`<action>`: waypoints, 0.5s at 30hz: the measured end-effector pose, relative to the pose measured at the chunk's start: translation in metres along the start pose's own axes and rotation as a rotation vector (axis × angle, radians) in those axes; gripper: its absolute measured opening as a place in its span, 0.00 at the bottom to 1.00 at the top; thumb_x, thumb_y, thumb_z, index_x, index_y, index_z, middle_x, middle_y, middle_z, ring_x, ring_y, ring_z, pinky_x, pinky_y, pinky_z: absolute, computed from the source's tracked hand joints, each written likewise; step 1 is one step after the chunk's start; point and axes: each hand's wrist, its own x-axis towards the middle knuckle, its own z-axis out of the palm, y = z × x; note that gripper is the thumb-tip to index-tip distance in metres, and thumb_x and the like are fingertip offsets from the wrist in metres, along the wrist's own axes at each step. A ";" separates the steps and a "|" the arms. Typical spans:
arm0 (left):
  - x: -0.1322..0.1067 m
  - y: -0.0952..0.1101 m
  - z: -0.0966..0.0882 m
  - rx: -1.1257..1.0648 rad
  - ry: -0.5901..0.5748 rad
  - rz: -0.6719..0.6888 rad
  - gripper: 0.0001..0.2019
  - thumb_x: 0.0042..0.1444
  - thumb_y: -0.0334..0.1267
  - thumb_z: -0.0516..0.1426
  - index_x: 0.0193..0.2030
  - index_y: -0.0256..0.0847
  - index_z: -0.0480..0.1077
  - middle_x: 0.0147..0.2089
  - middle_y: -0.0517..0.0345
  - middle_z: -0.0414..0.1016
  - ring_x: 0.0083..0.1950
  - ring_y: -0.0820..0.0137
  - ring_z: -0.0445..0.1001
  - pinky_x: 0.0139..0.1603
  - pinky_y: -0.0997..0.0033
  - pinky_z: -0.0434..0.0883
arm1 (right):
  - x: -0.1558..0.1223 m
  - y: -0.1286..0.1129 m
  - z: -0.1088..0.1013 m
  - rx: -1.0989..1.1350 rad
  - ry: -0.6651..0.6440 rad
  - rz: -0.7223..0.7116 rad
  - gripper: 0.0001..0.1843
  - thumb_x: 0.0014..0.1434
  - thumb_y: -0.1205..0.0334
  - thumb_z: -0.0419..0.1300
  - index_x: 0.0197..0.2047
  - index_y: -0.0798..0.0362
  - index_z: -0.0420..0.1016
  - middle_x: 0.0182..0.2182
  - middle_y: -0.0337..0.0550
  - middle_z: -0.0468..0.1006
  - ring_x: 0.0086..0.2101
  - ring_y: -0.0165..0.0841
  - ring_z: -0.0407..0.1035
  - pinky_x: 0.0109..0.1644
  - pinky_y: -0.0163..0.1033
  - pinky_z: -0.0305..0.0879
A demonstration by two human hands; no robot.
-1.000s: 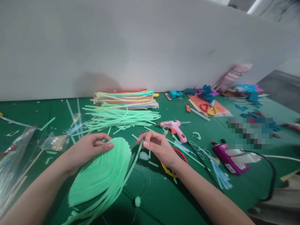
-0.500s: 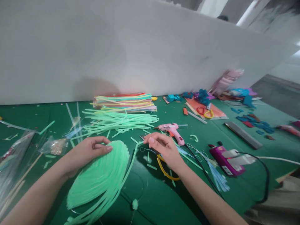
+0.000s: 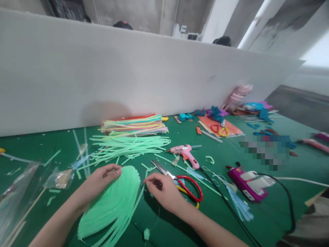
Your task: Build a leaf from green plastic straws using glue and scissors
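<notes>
My left hand (image 3: 104,178) grips the upper left edge of a leaf-shaped piece of light green pipe cleaners (image 3: 111,202), laid side by side in curved rows. Loose tails of the stems trail from its lower right side. The fingertips of my right hand (image 3: 160,190) are pinched on the end of the outermost green pipe cleaner (image 3: 140,197), just right of the piece. Beyond that hand, scissors (image 3: 164,170) with one red and one yellow handle lie on the table. A small green tuft on a thin thread (image 3: 146,234) rests below.
A pink glue gun (image 3: 189,154) with a black cord lies behind the scissors. Green pipe cleaners (image 3: 131,145) and a multicoloured bundle (image 3: 136,125) are piled by the white partition (image 3: 128,75). A purple power strip (image 3: 246,185) holds white plugs. Light blue tassels (image 3: 238,200) lie nearby.
The scissors that were under my right hand now lie free on the table. My right hand has moved left and down to the pipe cleaner's end. The view has tilted upward.
</notes>
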 end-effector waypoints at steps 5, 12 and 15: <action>-0.002 0.003 0.007 0.022 0.000 -0.006 0.25 0.56 0.61 0.56 0.49 0.43 0.71 0.37 0.58 0.78 0.36 0.66 0.74 0.36 0.70 0.68 | 0.004 0.003 0.004 0.048 -0.064 0.051 0.13 0.56 0.52 0.64 0.31 0.54 0.79 0.22 0.36 0.72 0.24 0.28 0.60 0.27 0.33 0.55; 0.000 0.002 0.008 0.136 0.052 0.063 0.24 0.56 0.60 0.57 0.49 0.44 0.72 0.39 0.56 0.80 0.41 0.61 0.77 0.41 0.65 0.72 | 0.006 0.006 0.007 0.032 -0.036 0.043 0.09 0.55 0.58 0.64 0.29 0.54 0.73 0.21 0.32 0.66 0.23 0.26 0.57 0.26 0.32 0.52; -0.008 -0.013 0.021 0.352 0.322 0.234 0.20 0.59 0.56 0.55 0.50 0.48 0.73 0.51 0.52 0.79 0.52 0.54 0.77 0.51 0.55 0.72 | 0.004 0.007 0.008 -0.019 0.013 0.037 0.06 0.56 0.60 0.62 0.30 0.54 0.73 0.22 0.34 0.68 0.23 0.27 0.58 0.26 0.32 0.53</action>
